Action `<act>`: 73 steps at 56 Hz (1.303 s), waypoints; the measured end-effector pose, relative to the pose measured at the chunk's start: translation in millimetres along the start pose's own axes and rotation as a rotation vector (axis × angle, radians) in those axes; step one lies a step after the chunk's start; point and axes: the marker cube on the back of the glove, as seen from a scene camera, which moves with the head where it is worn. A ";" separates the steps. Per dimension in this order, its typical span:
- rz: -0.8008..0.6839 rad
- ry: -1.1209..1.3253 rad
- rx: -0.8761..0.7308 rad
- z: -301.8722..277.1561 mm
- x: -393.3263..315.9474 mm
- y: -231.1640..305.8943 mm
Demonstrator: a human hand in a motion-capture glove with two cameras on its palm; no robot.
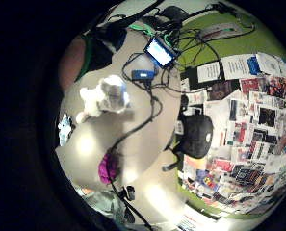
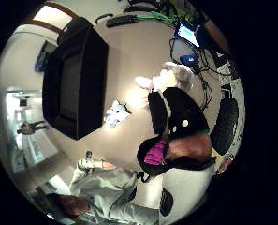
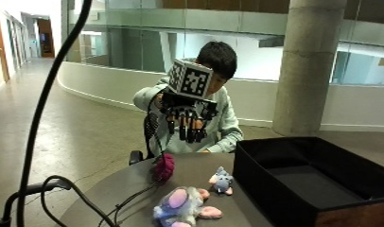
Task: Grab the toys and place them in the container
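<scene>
My gloved right hand (image 3: 187,118) is up in the air w/ fingers (image 3: 182,130) hanging straight and spread, holding nothing. Step in hand, I reckon: drop down for a first toy. Best to come straight down over one toy, fingers kept apart till they're round its body, and stay off the cable (image 3: 132,201) trailing across the bench (image 3: 116,189). Pink fuzzy toy (image 3: 163,166) lies nearly straight below my hand; small grey-blue plush (image 3: 222,180) below and nearer the black container (image 3: 305,182); big purple-pink plush (image 3: 179,205) lies farthest from me.
</scene>
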 end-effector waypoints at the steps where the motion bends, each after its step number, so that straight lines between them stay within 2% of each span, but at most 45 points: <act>1: -0.001 0.001 0.000 -0.6 -0.2 0.2; 25: 0.026 -0.010 -0.025 -30.2 3.0 17.1; 39: -0.003 -0.104 -0.071 -15.0 -0.4 6.4; 51: -0.082 -0.150 -0.032 57.8 2.3 -43.4; 63: 0.002 -0.302 -0.350 172.4 -14.4 -46.0; 73: -0.025 -0.249 -0.198 205.3 -15.8 -57.7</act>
